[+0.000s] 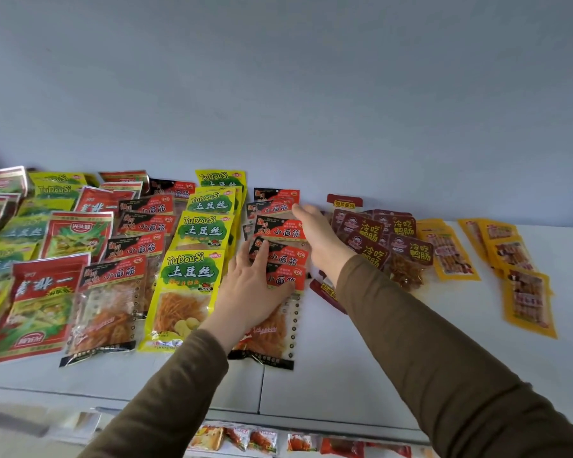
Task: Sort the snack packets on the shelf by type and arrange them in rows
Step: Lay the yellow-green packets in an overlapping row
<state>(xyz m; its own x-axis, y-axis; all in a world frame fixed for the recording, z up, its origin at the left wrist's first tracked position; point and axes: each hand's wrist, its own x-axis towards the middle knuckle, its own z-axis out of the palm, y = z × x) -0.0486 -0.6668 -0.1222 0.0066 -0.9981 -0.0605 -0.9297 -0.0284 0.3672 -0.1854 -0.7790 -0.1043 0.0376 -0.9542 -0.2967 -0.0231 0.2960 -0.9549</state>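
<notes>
Snack packets lie in overlapping rows on a white shelf (361, 352). My left hand (248, 289) lies flat with spread fingers on the nearest packets of a row of red-and-black packets (280, 231). My right hand (315, 233) rests with straight fingers along that row's right edge, further back. Left of it runs a row of yellow-green packets (199, 226), then a second red-and-black row (131, 249), then red-and-green packets (43, 292). On the right lie dark maroon packets (401, 246) and orange-yellow packets (523, 292).
A grey-blue wall (311, 94) backs the shelf. More packets (0, 206) crowd the far left. A maroon packet (326, 292) pokes out under my right forearm. A lower shelf (278, 441) holds small red and orange packets.
</notes>
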